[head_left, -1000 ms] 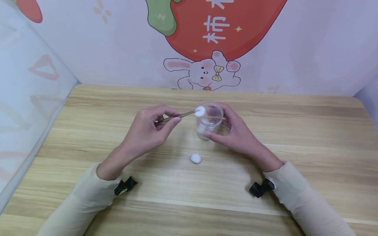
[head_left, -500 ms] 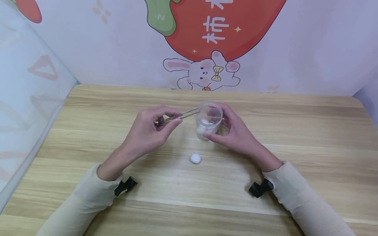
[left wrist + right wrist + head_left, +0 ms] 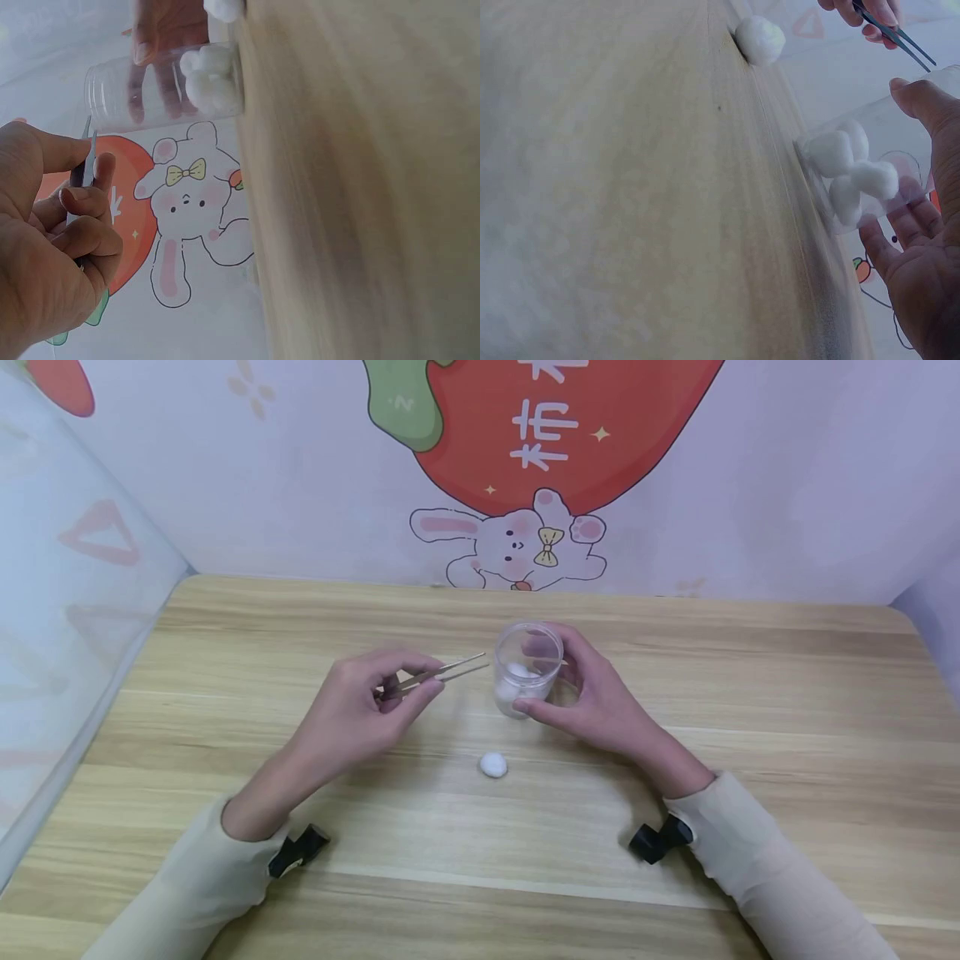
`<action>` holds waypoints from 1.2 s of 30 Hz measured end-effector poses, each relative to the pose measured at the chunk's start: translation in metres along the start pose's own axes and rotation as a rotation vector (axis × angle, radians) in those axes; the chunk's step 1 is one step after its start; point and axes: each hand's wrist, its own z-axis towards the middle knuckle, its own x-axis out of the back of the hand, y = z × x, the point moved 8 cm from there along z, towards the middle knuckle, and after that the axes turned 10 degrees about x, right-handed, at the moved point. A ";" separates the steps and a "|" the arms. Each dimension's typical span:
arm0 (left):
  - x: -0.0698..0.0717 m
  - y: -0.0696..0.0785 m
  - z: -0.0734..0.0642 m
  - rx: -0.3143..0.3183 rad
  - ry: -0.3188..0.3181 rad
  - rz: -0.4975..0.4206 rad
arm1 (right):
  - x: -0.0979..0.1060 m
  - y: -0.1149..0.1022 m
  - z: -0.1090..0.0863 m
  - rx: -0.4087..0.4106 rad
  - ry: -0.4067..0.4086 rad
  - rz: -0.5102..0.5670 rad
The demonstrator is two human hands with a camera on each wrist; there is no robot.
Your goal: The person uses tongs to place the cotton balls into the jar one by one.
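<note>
Between its thumb and fingers my left hand [image 3: 363, 706] pinches metal tweezers [image 3: 442, 673], whose tips stand apart with nothing between them, just left of the jar's rim. My right hand [image 3: 592, 689] grips a clear plastic jar [image 3: 528, 647] from the right, thumb on its near side and fingers behind. The jar stands upright on the table without a lid. Several white cotton balls [image 3: 853, 169] lie in its bottom, seen through the wall in the right wrist view. One loose cotton ball [image 3: 493, 765] rests on the table in front of the jar.
The wood-grain table [image 3: 480, 877] ends at the back against a wall panel [image 3: 300, 485] printed with a rabbit and a large red fruit. A white sheet [image 3: 82, 602] hangs along the left side. Black wrist cameras [image 3: 300, 850] sit at both cuffs.
A second ago the tweezers held a cotton ball at the jar's mouth; it has dropped into the jar. The tweezers spread, and my left hand has drawn back left. The right hand stays put.
</note>
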 end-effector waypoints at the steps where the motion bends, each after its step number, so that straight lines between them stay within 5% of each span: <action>1: 0.000 0.000 -0.002 0.000 -0.008 0.009 | 0.000 0.000 0.000 -0.001 0.000 -0.001; 18: -0.018 -0.017 -0.044 0.028 -0.192 0.160 | -0.001 0.000 0.001 -0.005 -0.005 0.002; 27: -0.034 -0.026 -0.046 0.081 -0.307 0.171 | 0.001 -0.001 0.000 0.014 -0.002 -0.009; 36: -0.048 -0.024 -0.047 0.049 -0.333 0.205 | 0.000 -0.001 0.000 0.019 0.001 -0.001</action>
